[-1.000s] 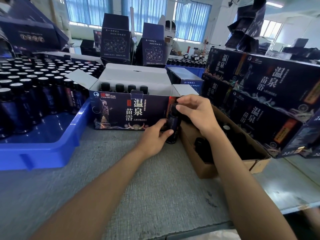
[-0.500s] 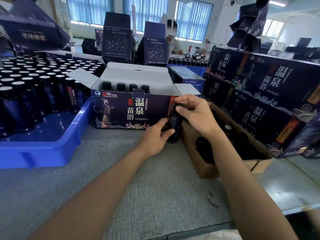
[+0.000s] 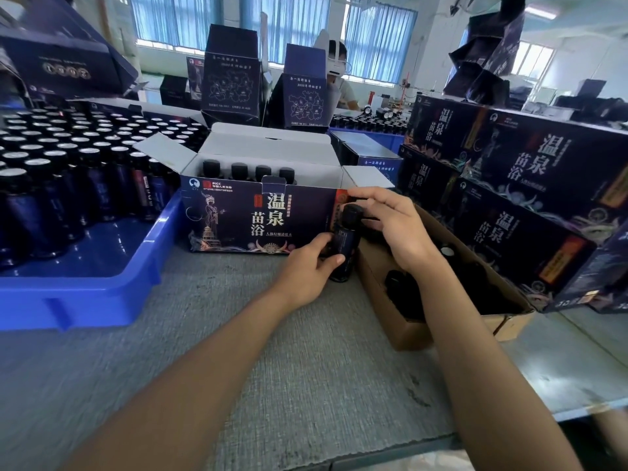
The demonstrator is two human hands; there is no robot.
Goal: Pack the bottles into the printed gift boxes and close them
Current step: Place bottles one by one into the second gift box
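With the left hand (image 3: 311, 265) gripping the bottle (image 3: 344, 243) body and the right hand (image 3: 396, 222) pinching its cap, lift it upright into the open gift box (image 3: 258, 217).

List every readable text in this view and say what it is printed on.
"温泉苗浴": front of the open gift box.
"PICC": its top left corner.
"温泉苗浴": closed boxes stacked on the right.
Too small or blurred: the bottle label, the map panels behind, the small line under the title.
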